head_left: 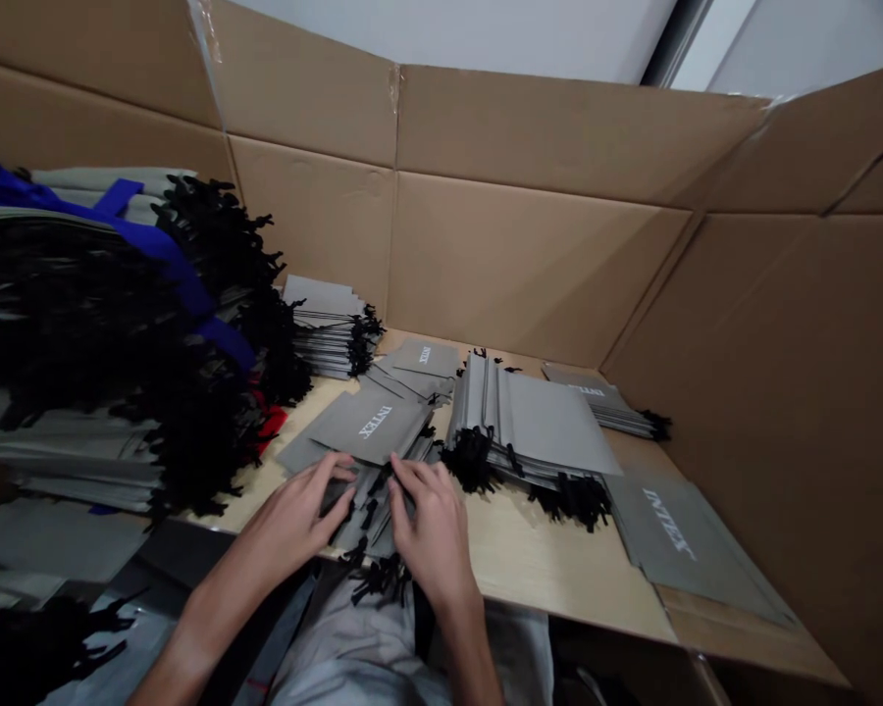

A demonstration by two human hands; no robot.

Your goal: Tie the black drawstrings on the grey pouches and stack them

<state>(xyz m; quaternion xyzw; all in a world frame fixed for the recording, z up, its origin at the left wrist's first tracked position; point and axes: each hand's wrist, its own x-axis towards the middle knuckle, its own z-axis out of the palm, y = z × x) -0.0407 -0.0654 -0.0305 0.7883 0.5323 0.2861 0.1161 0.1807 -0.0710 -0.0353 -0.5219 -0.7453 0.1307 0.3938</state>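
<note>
Grey flat drawstring pouches printed INTEX lie on the table in front of me, the top pouch (374, 424) slanting over others. Black knotted cords (383, 577) hang from the near end of this pile, over the table edge. My left hand (303, 505) rests at the pile's left side, thumb and forefinger curved with a gap between them. On the other side, my right hand (431, 515) has its thumb and forefinger close together at the top pouch's near corner, by the black cord. Its other fingers are partly hidden.
A thick stack of pouches (551, 422) stands right of my hands, a smaller stack (324, 324) behind left. Large bundles with black cords (66, 314) and a blue strap (169, 255) crowd the left. More pouches (677, 529) lie right. Cardboard walls (530, 265) enclose the table.
</note>
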